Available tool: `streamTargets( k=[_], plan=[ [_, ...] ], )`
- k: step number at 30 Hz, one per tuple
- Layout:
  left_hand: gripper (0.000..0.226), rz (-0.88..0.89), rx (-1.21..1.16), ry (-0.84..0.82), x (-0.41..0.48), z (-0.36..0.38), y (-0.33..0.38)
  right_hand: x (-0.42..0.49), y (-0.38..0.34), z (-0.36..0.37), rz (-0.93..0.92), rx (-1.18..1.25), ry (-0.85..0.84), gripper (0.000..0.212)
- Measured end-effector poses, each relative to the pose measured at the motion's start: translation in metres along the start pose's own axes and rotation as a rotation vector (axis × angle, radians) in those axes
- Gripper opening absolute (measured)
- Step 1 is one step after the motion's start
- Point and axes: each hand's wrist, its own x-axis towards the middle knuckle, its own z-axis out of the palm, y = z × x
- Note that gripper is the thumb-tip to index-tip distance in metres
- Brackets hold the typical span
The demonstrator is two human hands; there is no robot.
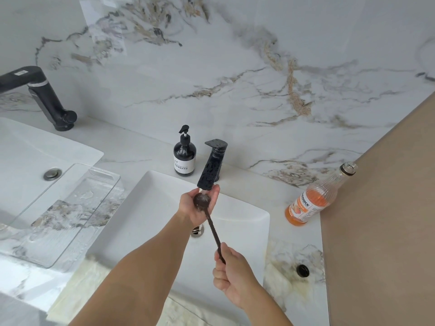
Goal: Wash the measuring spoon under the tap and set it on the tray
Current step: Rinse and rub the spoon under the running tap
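Note:
A dark long-handled measuring spoon is held over the white sink, its round bowl right under the spout of the black tap. My right hand is shut on the end of the handle. My left hand cups the wet bowl from beneath, fingers curled around it. The clear glass tray lies on the counter to the left, bridging toward a second basin.
A dark pump soap bottle stands left of the tap. A glass bottle of orange liquid stands at the sink's right, by a beige wall. A second black tap and basin are at far left.

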Motion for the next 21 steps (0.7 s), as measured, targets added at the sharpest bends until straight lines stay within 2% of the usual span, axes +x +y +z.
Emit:
streamTargets(
  k=[2,5,8,14,19,21],
  plan=[
    [0.048,0.001,0.009,-0.001,0.0,0.0,0.001,0.002,0.002,0.001,-0.172,-0.205,0.117,0.034],
    [0.052,0.009,0.054,0.014,0.003,0.003,0.002,0.004,0.007,-0.003,-0.447,-0.644,0.332,0.035],
    [0.053,0.006,0.088,0.048,0.008,0.001,0.002,0.006,0.012,-0.011,-0.564,-0.756,0.372,0.036],
    [0.055,-0.019,0.056,0.061,0.013,-0.006,-0.002,0.009,0.002,-0.004,-0.545,-0.798,0.385,0.041],
    [0.045,-0.015,0.027,0.11,0.016,-0.004,0.002,0.009,0.003,0.001,-0.528,-0.874,0.409,0.039],
    [0.04,-0.037,0.035,0.147,0.018,-0.004,0.005,0.008,0.002,0.005,-0.463,-0.861,0.377,0.039]
  ],
)
